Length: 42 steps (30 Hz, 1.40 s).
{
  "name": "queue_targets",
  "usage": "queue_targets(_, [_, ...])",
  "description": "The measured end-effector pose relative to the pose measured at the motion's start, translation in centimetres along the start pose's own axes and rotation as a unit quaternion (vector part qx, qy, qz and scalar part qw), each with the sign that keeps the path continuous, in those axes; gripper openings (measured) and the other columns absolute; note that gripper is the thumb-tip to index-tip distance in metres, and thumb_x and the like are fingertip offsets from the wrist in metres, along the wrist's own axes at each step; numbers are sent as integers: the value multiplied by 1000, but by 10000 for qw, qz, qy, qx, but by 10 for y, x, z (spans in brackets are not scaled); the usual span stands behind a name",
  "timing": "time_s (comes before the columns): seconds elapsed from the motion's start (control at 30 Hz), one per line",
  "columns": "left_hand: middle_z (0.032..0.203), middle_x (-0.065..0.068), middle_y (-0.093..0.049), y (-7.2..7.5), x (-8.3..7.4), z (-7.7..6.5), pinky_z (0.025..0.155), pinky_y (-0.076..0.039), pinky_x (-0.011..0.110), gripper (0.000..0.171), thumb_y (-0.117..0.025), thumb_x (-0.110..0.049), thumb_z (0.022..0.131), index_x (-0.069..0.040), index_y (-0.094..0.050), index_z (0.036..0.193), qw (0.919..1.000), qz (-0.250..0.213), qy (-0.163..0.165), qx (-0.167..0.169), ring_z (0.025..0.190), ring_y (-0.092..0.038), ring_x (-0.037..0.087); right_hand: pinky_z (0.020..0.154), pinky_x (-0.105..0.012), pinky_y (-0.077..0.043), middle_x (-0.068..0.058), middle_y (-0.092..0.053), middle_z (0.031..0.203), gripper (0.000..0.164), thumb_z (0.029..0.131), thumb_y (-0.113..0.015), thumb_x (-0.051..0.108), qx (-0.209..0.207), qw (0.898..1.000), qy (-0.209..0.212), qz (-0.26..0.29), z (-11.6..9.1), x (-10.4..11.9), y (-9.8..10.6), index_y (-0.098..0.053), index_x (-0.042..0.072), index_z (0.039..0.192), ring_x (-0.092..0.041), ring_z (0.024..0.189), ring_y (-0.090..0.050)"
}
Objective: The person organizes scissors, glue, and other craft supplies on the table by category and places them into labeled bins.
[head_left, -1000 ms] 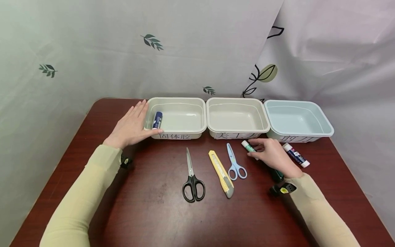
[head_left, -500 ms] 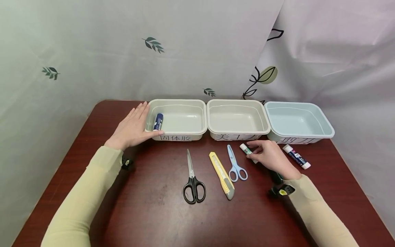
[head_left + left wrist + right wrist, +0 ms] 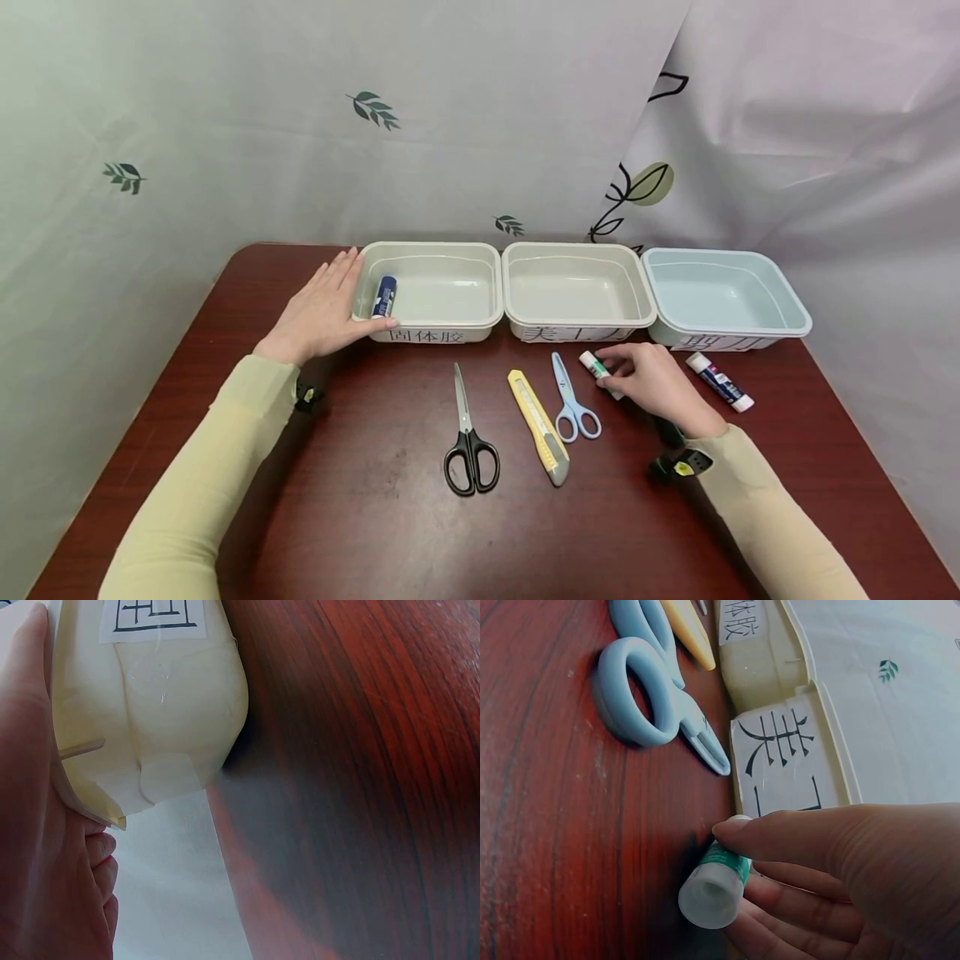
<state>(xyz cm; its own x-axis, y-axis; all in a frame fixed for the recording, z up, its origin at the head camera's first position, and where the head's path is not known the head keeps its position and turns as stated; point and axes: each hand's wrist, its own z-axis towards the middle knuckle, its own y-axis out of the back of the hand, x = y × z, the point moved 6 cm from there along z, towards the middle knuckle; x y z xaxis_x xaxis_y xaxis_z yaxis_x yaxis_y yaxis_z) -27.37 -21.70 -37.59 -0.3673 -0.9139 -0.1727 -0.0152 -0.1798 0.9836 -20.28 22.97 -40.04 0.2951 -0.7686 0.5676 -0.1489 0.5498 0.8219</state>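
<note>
My right hand (image 3: 654, 379) pinches a green-and-white glue stick (image 3: 591, 362) between thumb and fingers, low over the table in front of the middle box. In the right wrist view the thumb lies on top of the glue stick (image 3: 711, 894), whose white end faces the camera. My left hand (image 3: 315, 315) rests against the left end of the left cream box (image 3: 450, 302), its fingers straight along the side and its thumb over the front rim. Inside that box is a dark blue glue stick (image 3: 385, 296). Another blue-and-white glue stick (image 3: 722, 383) lies right of my right hand.
A middle cream box (image 3: 577, 292) and a light blue box (image 3: 723, 292) complete the row, each with a paper label. On the table lie black-handled scissors (image 3: 471, 458), a yellow utility knife (image 3: 538, 425) and light blue scissors (image 3: 575, 408). A patterned curtain (image 3: 450, 125) hangs behind.
My right hand and the green-and-white glue stick have shifted slightly left, closer to the light blue scissors. The left hand has stayed at the left box.
</note>
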Motion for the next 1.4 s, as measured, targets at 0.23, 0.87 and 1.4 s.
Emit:
queue_targets(0.23, [167,23,-10,-1,0,0,123,-8,47,121,-54,-80,87,5,-10,161,10000,4,-19,-8,154,-8,33,59,-28,-53,2,-71,80,29,82,-80,3,-9,10000,33,-19,-1,-1,-3,-77,1,111,-11,69,-66])
queue_targets(0.87, [166,24,-10,-2,-2,-1,124,-7,47,121,-54,-79,87,6,-10,160,10000,-29,-7,37,154,-8,33,57,-26,-52,3,-70,76,32,82,-78,0,-372,9991,182,44,-3,9,4,-77,3,113,-10,66,-65])
queue_targets(1.4, [167,24,-10,0,0,0,124,-6,46,121,-53,-80,87,6,-10,160,10000,35,-33,-11,154,-8,34,63,-30,-57,0,-72,80,32,81,-76,-3,-692,9952,678,113,0,40,27,-78,2,113,-13,70,-67])
